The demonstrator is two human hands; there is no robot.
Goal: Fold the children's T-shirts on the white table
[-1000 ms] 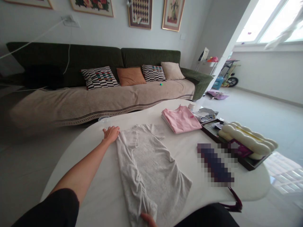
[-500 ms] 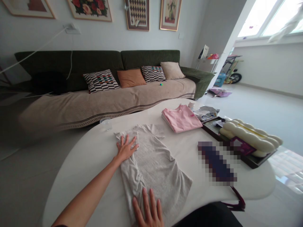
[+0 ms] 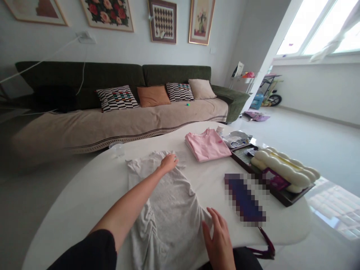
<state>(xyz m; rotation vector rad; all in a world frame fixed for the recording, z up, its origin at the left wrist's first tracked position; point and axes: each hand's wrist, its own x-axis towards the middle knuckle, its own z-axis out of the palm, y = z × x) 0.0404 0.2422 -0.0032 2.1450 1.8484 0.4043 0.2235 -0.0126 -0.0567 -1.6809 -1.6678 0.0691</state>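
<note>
A light grey T-shirt lies spread on the white table in front of me, its left side bunched into wrinkles. My left hand reaches across it to the far right, by the sleeve, where its bent fingers close on the cloth. Beside the shirt's near right edge is my right hand. Its thumb and fingers are apart at the edge of the fabric, with the thumb next to the cloth.
Farther back on the table lies a folded pink shirt. To the right, a dark tray holds a puffy cream-coloured object. A blurred dark item lies nearer. A clear cup stands at the left edge.
My left hand has moved right, from the shirt's left shoulder to its far right side. My right hand has lifted off the near middle and shifted right to the edge. The view has shifted slightly.
</note>
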